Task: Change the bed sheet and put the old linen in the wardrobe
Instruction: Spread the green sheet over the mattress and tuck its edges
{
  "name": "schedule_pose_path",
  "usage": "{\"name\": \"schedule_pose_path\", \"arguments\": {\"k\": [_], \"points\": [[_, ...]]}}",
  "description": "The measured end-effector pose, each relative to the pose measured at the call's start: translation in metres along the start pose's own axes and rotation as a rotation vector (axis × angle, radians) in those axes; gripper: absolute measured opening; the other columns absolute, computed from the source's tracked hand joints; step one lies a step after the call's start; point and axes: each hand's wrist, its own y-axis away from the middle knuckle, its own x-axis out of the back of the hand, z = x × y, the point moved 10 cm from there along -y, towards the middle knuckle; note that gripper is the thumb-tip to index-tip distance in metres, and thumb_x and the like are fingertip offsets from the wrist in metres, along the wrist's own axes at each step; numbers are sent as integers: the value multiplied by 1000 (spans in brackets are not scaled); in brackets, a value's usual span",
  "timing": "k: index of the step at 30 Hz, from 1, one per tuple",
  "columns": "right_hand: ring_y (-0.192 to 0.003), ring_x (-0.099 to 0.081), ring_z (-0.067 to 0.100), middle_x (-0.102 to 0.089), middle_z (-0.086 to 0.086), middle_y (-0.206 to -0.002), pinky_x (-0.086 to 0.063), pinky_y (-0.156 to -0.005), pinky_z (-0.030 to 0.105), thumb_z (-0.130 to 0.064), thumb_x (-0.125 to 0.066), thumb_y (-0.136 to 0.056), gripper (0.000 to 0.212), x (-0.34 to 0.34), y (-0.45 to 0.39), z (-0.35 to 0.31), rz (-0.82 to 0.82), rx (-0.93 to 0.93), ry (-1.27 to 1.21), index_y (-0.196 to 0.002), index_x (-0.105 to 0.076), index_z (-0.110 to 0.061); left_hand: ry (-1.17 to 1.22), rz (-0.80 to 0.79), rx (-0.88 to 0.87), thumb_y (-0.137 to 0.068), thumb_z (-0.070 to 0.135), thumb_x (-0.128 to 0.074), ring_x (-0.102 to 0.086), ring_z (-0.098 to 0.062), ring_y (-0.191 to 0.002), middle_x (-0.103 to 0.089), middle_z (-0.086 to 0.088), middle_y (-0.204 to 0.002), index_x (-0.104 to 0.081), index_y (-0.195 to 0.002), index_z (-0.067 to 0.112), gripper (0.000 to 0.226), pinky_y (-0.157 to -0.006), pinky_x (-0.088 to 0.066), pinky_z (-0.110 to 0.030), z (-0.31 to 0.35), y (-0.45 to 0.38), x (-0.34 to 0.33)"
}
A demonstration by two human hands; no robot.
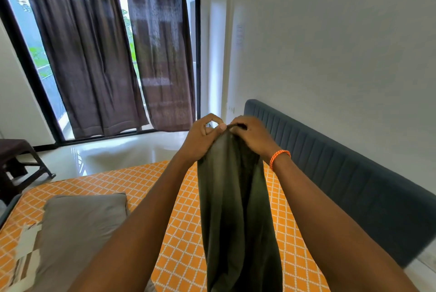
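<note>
A dark olive-green sheet (pixel 236 209) hangs in long folds from both my raised hands, down past the bottom of the frame. My left hand (pixel 203 136) pinches its top edge between thumb and fingers. My right hand (pixel 252 133), with an orange cord bracelet at the wrist, grips the same edge right beside it. Below lies the bare mattress (pixel 184 232) with an orange and white lattice pattern. A grey pillow (pixel 77 228) rests on its left part.
A blue padded headboard (pixel 342 173) runs along the white wall on the right. Dark brown curtains (pixel 106 56) hang over a tall window ahead. A dark chair (pixel 16 162) stands at the left on the glossy white floor (pixel 118 150). A paper label (pixel 26 244) sits on the mattress's left.
</note>
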Motion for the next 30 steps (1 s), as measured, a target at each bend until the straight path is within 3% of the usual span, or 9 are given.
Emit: {"name": "schedule_pose_path", "arguments": {"k": [4, 7, 11, 13, 16, 20, 25, 28, 30], "points": [[-93, -64, 16, -72, -2, -100, -52, -81, 34, -16, -55, -99, 22, 58, -14, -7, 354, -44, 118, -96, -76, -17, 147, 66, 54, -101, 33, -71, -69, -7, -75, -77, 2, -85, -76, -99, 22, 11, -71, -56, -27, -11, 16, -8], [-90, -63, 16, -72, -1, -103, -47, -73, 30, -17, -50, -100, 25, 96, -14, -9, 541, -113, 195, -97, -75, -18, 217, 124, 191, -97, 27, -77, -66, -3, -69, -75, 4, -76, -79, -91, 24, 7, -66, -52, -23, -44, 34, -14], [-91, -65, 17, -72, 1, -105, -51, -75, 31, -13, -46, -101, 29, 145, -6, 5, 736, -191, 198, -100, -75, -16, 260, 103, 347, -88, 18, -84, -64, -10, -73, -73, 1, -76, -80, -81, 14, 9, -72, -49, -31, -102, 80, -23], [-90, -66, 17, -72, 2, -105, -58, -77, 36, -13, -46, -102, 29, 156, -2, 9, 772, -201, 224, -102, -75, -16, 233, 114, 489, -92, 8, -79, -68, -13, -73, -76, -3, -78, -82, -78, 19, 18, -71, -52, -38, -140, 108, -25], [-90, -66, 17, -71, 2, -105, -59, -77, 35, -13, -47, -104, 28, 161, 5, 8, 807, -201, 258, -104, -74, -15, 140, 97, 645, -97, 17, -73, -73, -32, -78, -78, -8, -80, -82, -79, 21, 21, -73, -58, -54, -184, 134, -29], [-87, -61, 11, -69, 2, -103, -55, -74, 29, -10, -46, -104, 27, 172, 9, -2, 877, -175, 208, -101, -73, -13, 20, 131, 741, -93, 27, -70, -69, -29, -75, -75, -2, -71, -80, -74, 26, 21, -70, -55, -42, -208, 148, -25], [-87, -62, 10, -70, 0, -99, -43, -69, 9, -9, -49, -103, 26, 207, 6, -19, 983, -161, 104, -100, -74, -11, 25, 173, 878, -99, 7, -56, -68, -30, -83, -75, -9, -84, -79, -83, 25, 34, -69, -51, -37, -223, 172, -21], [-84, -64, 10, -72, 2, -94, -51, -71, 13, -8, -49, -103, 26, 215, 5, -12, 991, -166, 2, -97, -74, -9, 8, 285, 856, -96, 7, -52, -67, -33, -86, -75, -12, -94, -81, -98, 21, 31, -67, -50, -37, -212, 144, 7], [-77, -62, 7, -69, 0, -86, -52, -68, 19, -6, -47, -102, 27, 218, 3, -5, 1004, -198, -99, -93, -72, -9, 58, 370, 791, -96, 9, -50, -67, -31, -88, -75, -10, -100, -81, -99, 19, 33, -74, -56, -42, -197, 113, 30]]}}
